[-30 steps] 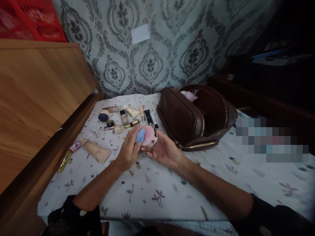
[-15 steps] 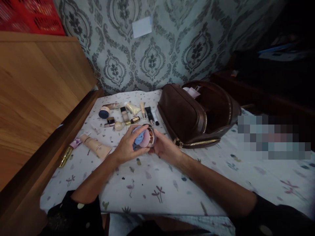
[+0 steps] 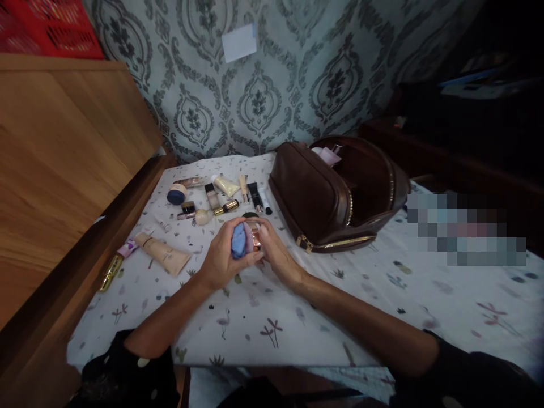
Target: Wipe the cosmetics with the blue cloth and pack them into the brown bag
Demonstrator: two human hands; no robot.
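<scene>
Above the middle of the tablecloth (image 3: pixel 232 345), both hands meet around a cosmetic jar (image 3: pixel 255 237) with a pinkish end and a shiny rose-gold band. My left hand (image 3: pixel 219 252) is closed on a bunched blue cloth (image 3: pixel 238 241), which lies against the jar's pink end. Wrapped around the jar's other side is my right hand (image 3: pixel 283 258); its fingertips are partly hidden. A dark round item (image 3: pixel 250 215) shows just behind the hands. To the left lies a beige squeeze tube (image 3: pixel 164 255).
Several cosmetics sit behind my hands, including a navy-based jar (image 3: pixel 176 194), a foundation bottle (image 3: pixel 211 196) and a black tube (image 3: pixel 255 197). An unzipped brown bag (image 3: pixel 306 192) stands to the right. A gold-capped tube (image 3: pixel 111 273) lies by the left edge, near a wooden cabinet (image 3: pixel 72 153).
The jar has turned in my hands, so less of its pink end shows. The blue cloth now covers more of that end. The whole view has shifted slightly.
</scene>
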